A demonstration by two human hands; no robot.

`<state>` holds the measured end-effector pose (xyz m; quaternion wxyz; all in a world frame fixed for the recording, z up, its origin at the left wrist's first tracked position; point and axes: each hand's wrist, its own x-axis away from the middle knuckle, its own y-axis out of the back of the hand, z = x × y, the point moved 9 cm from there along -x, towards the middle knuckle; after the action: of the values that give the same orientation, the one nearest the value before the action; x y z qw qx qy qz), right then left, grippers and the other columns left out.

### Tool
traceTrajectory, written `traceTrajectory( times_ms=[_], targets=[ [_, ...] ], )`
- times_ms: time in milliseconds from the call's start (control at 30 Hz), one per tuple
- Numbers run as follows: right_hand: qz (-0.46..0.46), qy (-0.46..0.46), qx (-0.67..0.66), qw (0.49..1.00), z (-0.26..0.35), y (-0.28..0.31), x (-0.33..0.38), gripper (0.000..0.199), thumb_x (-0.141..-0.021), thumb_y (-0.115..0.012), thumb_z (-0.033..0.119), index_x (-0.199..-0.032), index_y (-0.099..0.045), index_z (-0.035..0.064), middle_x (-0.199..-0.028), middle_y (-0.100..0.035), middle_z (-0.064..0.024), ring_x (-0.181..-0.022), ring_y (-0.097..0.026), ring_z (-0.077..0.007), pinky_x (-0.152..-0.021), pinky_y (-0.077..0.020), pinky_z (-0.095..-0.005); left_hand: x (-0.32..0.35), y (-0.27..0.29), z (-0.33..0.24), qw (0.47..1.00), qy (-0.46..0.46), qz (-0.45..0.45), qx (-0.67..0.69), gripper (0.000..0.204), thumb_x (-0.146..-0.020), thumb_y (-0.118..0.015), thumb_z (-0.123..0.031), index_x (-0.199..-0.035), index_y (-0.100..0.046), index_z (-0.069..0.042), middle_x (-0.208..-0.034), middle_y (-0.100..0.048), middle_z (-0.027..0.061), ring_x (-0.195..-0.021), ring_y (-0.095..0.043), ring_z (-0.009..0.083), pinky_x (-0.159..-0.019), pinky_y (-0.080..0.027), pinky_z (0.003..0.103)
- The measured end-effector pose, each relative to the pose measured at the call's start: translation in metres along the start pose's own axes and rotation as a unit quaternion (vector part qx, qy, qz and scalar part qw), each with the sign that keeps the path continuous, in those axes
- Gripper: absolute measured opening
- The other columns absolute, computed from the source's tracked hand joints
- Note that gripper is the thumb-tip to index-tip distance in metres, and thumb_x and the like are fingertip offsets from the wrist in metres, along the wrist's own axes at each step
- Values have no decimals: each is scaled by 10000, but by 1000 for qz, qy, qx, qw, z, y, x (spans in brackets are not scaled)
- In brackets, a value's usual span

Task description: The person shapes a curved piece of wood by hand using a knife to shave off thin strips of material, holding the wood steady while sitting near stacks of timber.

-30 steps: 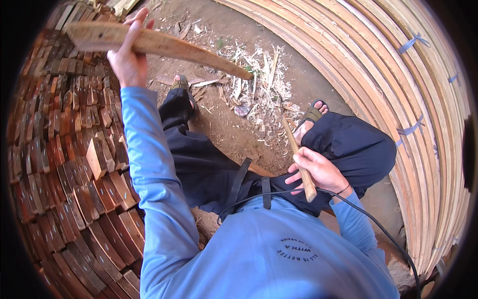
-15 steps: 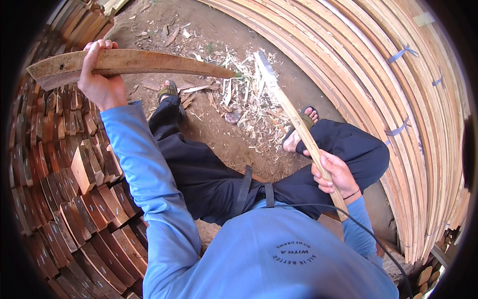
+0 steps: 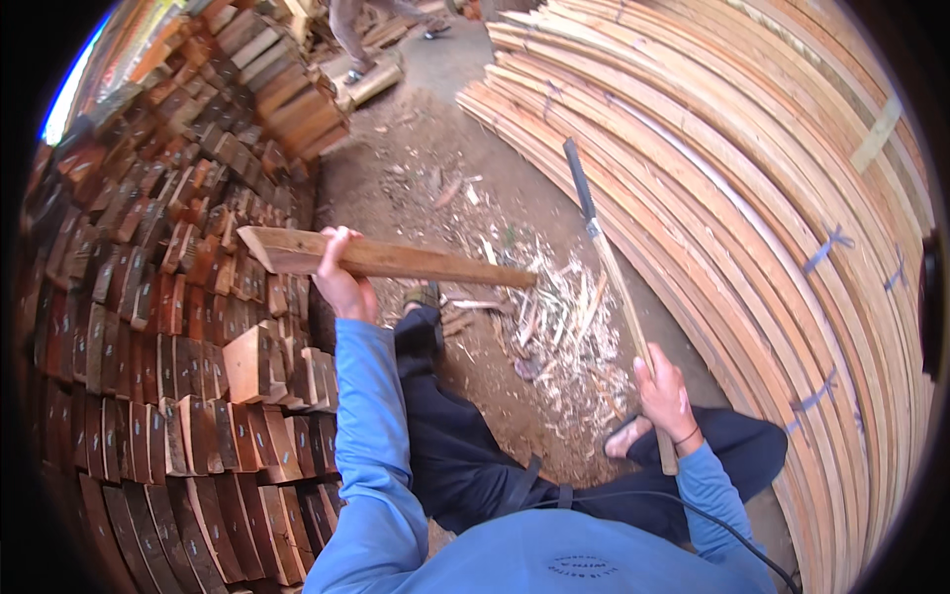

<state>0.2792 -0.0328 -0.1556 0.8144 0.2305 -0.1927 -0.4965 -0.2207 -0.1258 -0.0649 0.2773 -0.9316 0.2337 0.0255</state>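
With our left grip (image 3: 343, 287) we are grasping a long piece of wood (image 3: 426, 261) near its broad end, the fingers curled over its upper edge. We have this wood held out in front of us, lying nearly level across our view, its broad end to the left and its narrow end to the right, by the pale shavings (image 3: 572, 351). We cannot tell whether the tip touches them.

Our right grip (image 3: 665, 391) is closed around the wooden handle (image 3: 623, 297) of a long tool, low down, with the butt poking out below the fist. The tool's dark blade (image 3: 580, 183) points up and away from us, well apart from the wood.

Between our legs, in dark trousers (image 3: 457, 445), the shavings lie on the dirt floor (image 3: 396, 134). To our left we have stacked wood blocks (image 3: 203, 376); to our right, long curved boards (image 3: 693, 218) bound with blue ties (image 3: 829, 249). Farther off, another person's legs (image 3: 348, 35) show near some lumber.
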Motion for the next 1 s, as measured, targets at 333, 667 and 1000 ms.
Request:
traceTrajectory(
  times_ms=[333,667,1000],
  targets=[
    [98,9,102,990,-101,-95,-13,219,-932,-539,111,-1127,-540,13,-860,-644,-313,-849,-627,-524,-730,-491,-572,35,-57,6,991,-8,99,86,237,-744,-646,-7,-955,-544,-44,-896,-542,84,-883,-563,241,-915,-446,380],
    [157,-105,5,982,-119,-124,20,296,-1053,-469,301,-1085,-543,17,-776,-620,-273,-797,-630,-479,-704,-452,-553,69,-40,12,981,-1,191,-14,163,-889,-617,-54,-1052,-601,-52,-1190,-651,187,-1214,-588,345,-1136,-379,518],
    [177,-100,15,979,-109,-142,14,327,-1066,-425,295,-983,-519,-7,-707,-585,-291,-732,-625,-483,-647,-445,-563,85,-39,14,983,4,180,46,140,-876,-623,-121,-981,-535,-92,-921,-579,95,-980,-572,270,-1052,-415,473]
  ],
)
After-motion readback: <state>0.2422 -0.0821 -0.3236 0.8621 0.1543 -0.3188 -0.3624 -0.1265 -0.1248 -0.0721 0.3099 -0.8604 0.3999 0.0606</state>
